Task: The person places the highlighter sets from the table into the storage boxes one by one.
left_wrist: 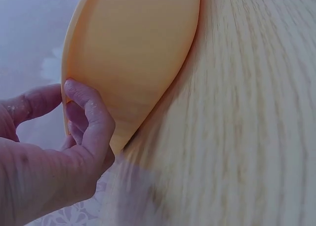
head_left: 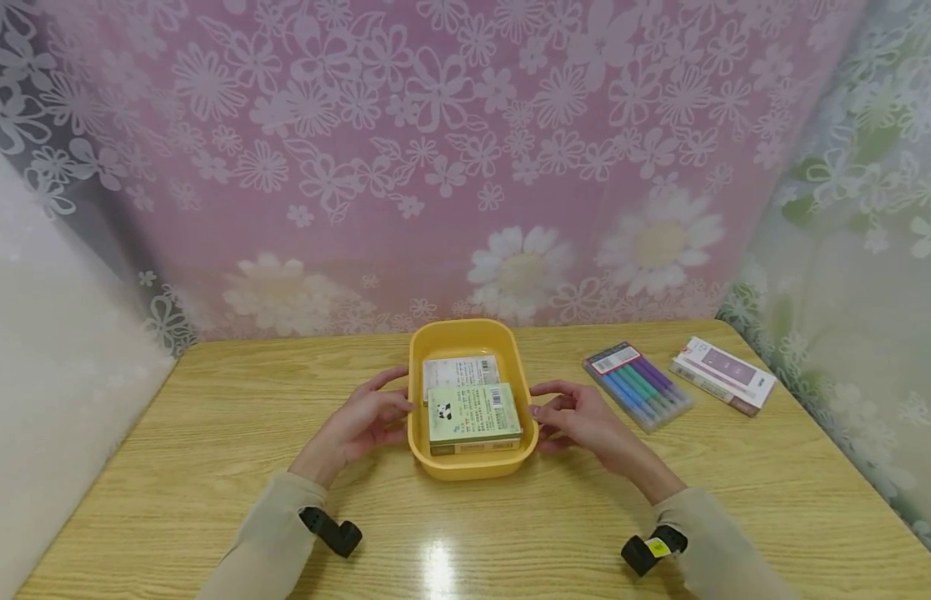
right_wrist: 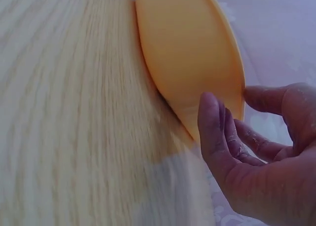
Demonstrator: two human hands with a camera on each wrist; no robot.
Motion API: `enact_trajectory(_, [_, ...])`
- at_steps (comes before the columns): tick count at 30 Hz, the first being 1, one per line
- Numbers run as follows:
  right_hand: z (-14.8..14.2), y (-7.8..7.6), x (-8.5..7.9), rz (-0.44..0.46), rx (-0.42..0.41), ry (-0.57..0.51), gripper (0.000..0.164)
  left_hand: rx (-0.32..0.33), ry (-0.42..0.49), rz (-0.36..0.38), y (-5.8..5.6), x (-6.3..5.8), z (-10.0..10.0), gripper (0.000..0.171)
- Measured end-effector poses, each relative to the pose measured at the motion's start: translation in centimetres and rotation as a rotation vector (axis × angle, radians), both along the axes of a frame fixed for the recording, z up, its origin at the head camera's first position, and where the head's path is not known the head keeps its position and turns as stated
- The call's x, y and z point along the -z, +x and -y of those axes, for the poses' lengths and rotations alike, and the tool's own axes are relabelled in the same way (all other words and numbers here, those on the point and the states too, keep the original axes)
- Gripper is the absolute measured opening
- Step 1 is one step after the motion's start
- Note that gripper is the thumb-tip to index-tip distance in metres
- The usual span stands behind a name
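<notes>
A yellow plastic bin (head_left: 471,471) stands on the wooden table between both hands. Inside it lie a green box with a panda picture (head_left: 473,417) and, partly under that, a pale grey box (head_left: 450,369). My left hand (head_left: 367,421) holds the bin's left side, thumb at the rim and fingers bent along the outer wall (left_wrist: 133,38). On the opposite side my right hand (head_left: 581,417) holds the bin likewise; its thumb meets the rim and its curved fingers lie by the outer wall (right_wrist: 187,43).
Right of the bin, a clear pack of blue, green and purple pens (head_left: 639,387) lies flat on the table (head_left: 232,442). Beyond it is a white and purple box (head_left: 723,375). A pink flowered curtain (head_left: 405,192) hangs behind the table's back edge.
</notes>
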State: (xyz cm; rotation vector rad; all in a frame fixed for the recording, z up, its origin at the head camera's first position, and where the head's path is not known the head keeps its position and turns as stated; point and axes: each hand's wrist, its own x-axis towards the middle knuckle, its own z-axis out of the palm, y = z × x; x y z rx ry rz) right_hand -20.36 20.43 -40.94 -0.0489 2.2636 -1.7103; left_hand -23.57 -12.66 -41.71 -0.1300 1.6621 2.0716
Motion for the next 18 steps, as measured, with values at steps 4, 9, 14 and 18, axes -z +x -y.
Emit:
enact_trajectory(4, [-0.3, -0.1, -0.1, -0.153, -0.034, 0.202, 0.05, -0.006, 0.031, 0.024, -0.1, 0.0, 0.0, 0.072])
enact_trajectory(9, [-0.7, -0.2, -0.6, -0.338, -0.048, 0.489, 0.06, -0.002, 0.089, 0.052, -0.1, 0.1, 0.1, 0.074])
enact_trajectory(14, [-1.3, -0.4, -0.5, -0.466, -0.054, 0.601, 0.065, -0.007, 0.134, 0.077, -0.2, 0.1, -0.1, 0.076])
enact_trajectory(18, [-2.2, -0.7, -0.5, -0.56, -0.062, 0.661, 0.062, -0.015, 0.145, 0.088, -0.3, 0.1, -0.3, 0.077])
